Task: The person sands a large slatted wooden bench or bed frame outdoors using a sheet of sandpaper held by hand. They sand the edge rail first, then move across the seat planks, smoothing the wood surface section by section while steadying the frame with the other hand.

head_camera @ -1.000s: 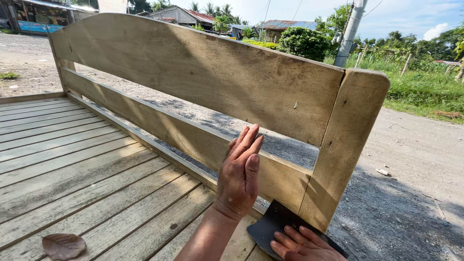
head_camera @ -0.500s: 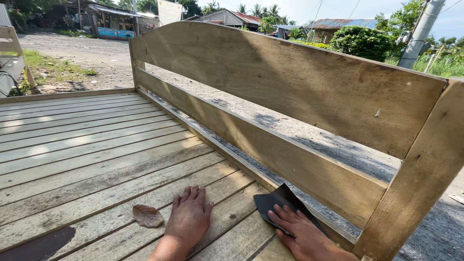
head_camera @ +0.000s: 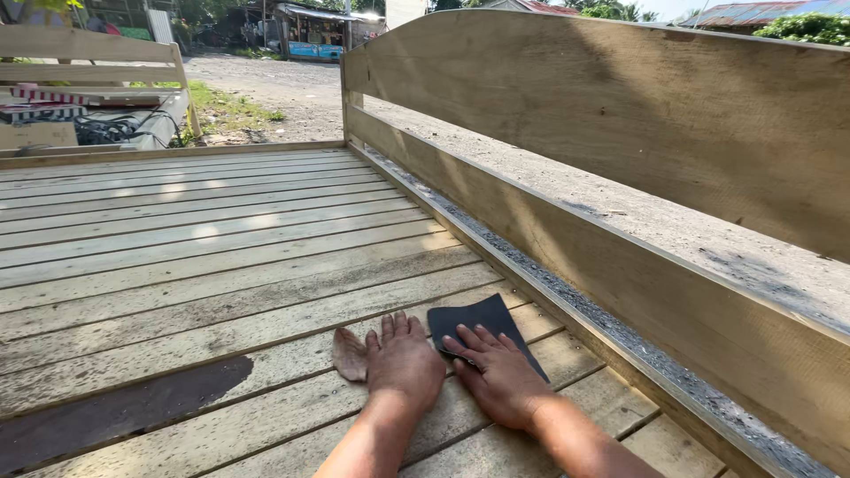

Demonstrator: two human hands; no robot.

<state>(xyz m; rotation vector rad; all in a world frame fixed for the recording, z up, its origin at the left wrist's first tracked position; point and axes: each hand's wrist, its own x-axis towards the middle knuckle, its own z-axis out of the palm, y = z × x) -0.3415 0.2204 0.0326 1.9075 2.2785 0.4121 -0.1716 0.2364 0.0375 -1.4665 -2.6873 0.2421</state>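
My left hand lies flat, palm down, on the wooden slat seat, fingers slightly apart, holding nothing. A dry brown leaf lies just left of it, touching its edge. My right hand presses flat on a dark sheet of sandpaper that lies on the slats next to the low back rail. The fingers cover the sheet's near part.
The tall plank backrest rises on the right. A dark wet patch marks the slats at lower left. Another wooden bench with cloth and cables stands at far left. A dirt road and sheds lie beyond.
The view has swung left along the seat. Both hands have moved away from the corner post, the right one carrying the sandpaper; the left came off the rail onto the slats.
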